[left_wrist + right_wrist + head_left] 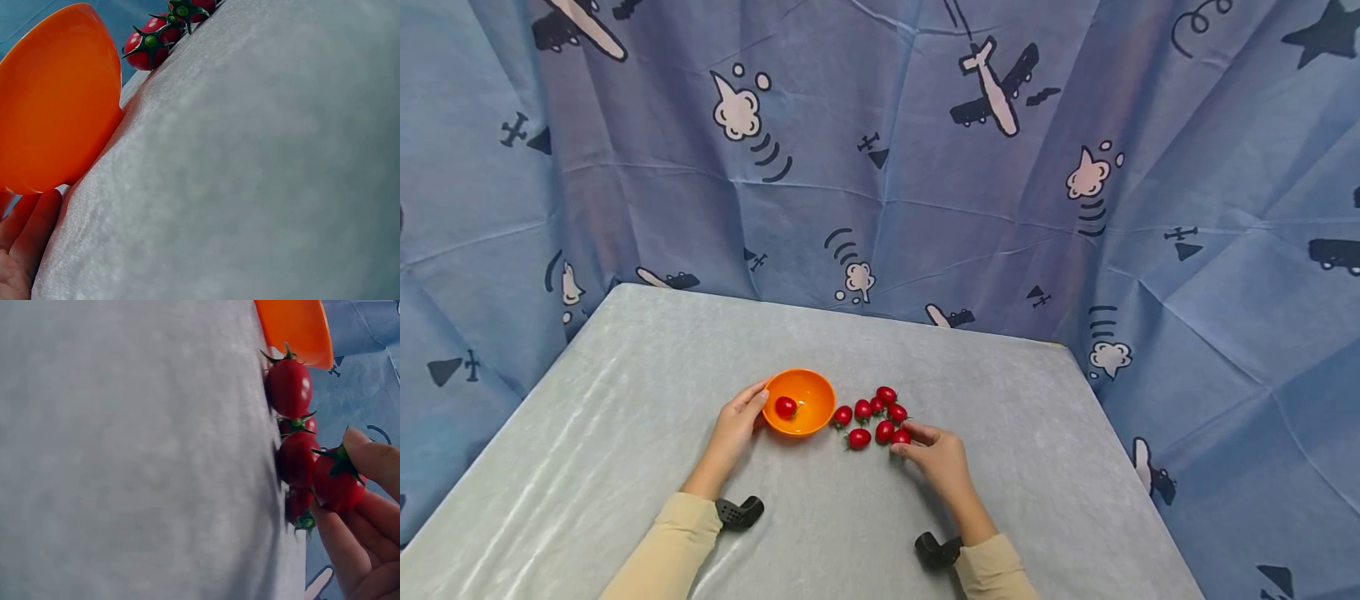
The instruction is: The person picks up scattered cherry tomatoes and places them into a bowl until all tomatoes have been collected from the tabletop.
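Note:
An orange bowl stands on the table with one cherry tomato inside it. My left hand grips the bowl at its left side, thumb at the rim and fingers against the outer wall below. To the right of the bowl lies a loose cluster of several red cherry tomatoes with green stems. At the cluster's near right edge, my right hand pinches one cherry tomato between thumb and fingers. In the right wrist view that tomato is held beside the others.
A pale grey cloth covers the table. Behind and at both sides hangs a blue curtain printed with planes and clouds. Each wrist wears a black device, one on the left and one on the right.

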The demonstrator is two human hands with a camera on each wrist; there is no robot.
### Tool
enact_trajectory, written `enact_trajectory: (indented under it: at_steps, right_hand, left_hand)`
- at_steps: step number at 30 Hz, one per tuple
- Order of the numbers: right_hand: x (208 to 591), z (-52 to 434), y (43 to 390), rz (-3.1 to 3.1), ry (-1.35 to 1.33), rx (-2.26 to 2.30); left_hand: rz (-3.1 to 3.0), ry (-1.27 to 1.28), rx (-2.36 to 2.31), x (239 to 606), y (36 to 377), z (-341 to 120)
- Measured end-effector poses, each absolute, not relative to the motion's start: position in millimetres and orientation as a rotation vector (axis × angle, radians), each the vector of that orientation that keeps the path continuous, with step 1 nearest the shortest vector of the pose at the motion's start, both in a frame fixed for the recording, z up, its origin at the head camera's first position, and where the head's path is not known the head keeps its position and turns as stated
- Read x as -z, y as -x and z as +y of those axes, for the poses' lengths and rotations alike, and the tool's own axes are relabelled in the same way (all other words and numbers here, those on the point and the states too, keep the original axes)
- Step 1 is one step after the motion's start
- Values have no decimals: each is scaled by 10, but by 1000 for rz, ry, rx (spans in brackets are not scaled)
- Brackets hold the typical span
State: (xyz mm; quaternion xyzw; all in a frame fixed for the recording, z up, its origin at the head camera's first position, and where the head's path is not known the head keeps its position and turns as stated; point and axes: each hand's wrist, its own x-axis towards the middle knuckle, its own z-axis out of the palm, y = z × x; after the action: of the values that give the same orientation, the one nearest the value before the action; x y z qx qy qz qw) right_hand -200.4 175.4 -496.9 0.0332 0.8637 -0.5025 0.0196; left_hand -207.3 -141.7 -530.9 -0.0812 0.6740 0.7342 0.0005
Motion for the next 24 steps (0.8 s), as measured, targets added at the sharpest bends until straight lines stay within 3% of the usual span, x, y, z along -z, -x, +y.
enact_trajectory:
  at_steps: [24]
  right_hand:
    - [4681,1394,2156,2643,-44,1541]
  left_hand:
    - [2099,267,-2313,5278,2063,-1425]
